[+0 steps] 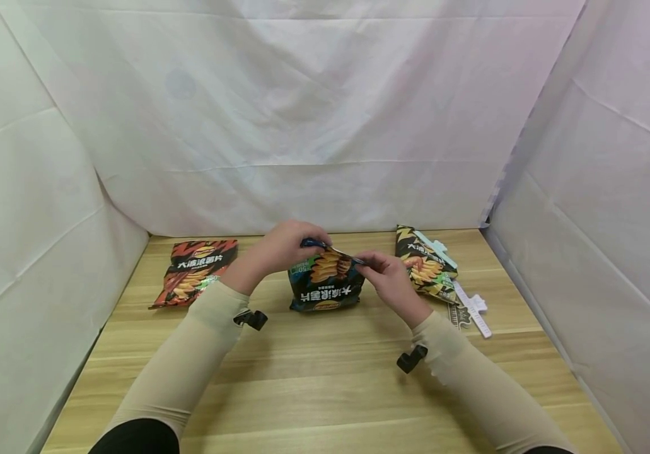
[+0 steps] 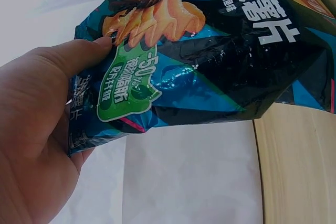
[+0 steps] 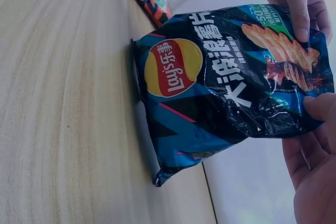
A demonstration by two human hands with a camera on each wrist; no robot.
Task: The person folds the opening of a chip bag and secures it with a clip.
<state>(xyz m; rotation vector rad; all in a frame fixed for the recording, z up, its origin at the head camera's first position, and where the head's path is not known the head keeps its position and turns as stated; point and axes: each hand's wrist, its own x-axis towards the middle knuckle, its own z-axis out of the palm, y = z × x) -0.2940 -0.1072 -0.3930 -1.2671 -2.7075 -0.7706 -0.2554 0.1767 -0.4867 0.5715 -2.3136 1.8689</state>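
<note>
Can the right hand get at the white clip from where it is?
Probably, once free: the right hand pinches the upper edge of the blue-black bag. The white clip lies to its right, mostly uncovered beside the yellow-black bag, and nothing tall seems to stand between.

The arms (image 1: 174, 362) (angled toward each other) are reaching forward; left hand (image 1: 287, 249) and right hand (image 1: 391, 279) are pinching.

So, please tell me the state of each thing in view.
Blue bag: upside down, in both hands
Red bag: lying front up
Yellow-black bag: lying front up
Pale-blue clip: along that bag's edge
White clip: lying beside that bag
Grey piece: state unclear
Left hand: pinching blue bag's upper end
Right hand: pinching it too
</note>
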